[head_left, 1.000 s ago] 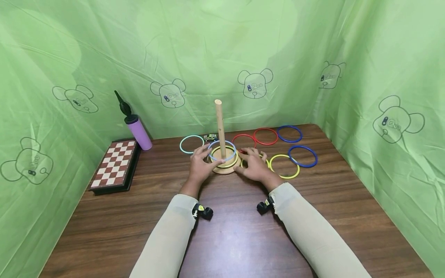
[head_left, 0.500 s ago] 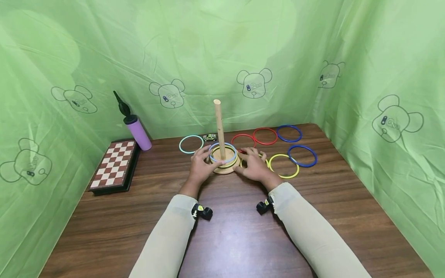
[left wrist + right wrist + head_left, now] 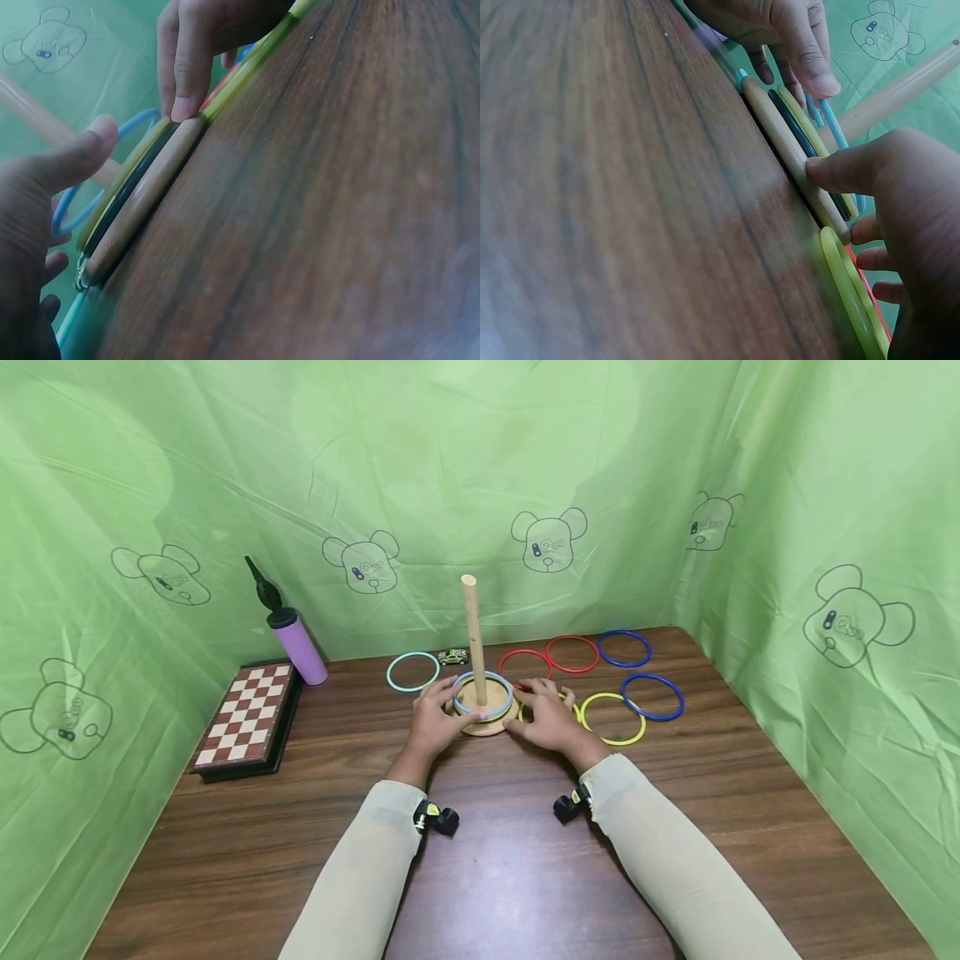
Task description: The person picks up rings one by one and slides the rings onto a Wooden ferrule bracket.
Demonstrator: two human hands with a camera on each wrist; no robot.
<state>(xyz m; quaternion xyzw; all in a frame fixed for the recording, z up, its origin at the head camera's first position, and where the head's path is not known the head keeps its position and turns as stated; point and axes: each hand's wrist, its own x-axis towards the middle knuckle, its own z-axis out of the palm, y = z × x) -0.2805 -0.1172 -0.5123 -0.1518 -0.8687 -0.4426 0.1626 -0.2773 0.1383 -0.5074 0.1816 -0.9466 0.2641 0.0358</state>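
Observation:
A wooden peg (image 3: pixel 475 643) stands upright on a round wooden base (image 3: pixel 769 112) on the table. Around its foot lie a dark ring (image 3: pixel 787 120) and, on top of that, a yellow ring (image 3: pixel 798 109). My left hand (image 3: pixel 437 718) pinches a light blue ring (image 3: pixel 832 124) between thumb and fingers; this ring encircles the peg just above the yellow one, slightly tilted. My right hand (image 3: pixel 551 720) grips the base's right side, with its thumb (image 3: pixel 829 174) on the front edge and its fingers curled behind.
Red rings (image 3: pixel 573 672), blue rings (image 3: pixel 652 675) and yellow rings (image 3: pixel 618 744) lie right of the base. Behind to the left are a turquoise ring (image 3: pixel 388 672) and a toy car (image 3: pixel 453 657). Farther left stand a chessboard box (image 3: pixel 247 714) and a purple pump (image 3: pixel 300 647).
My left hand has lowered the light blue ring along the peg, closer to the rings on the base. The right hand has stayed on the base.

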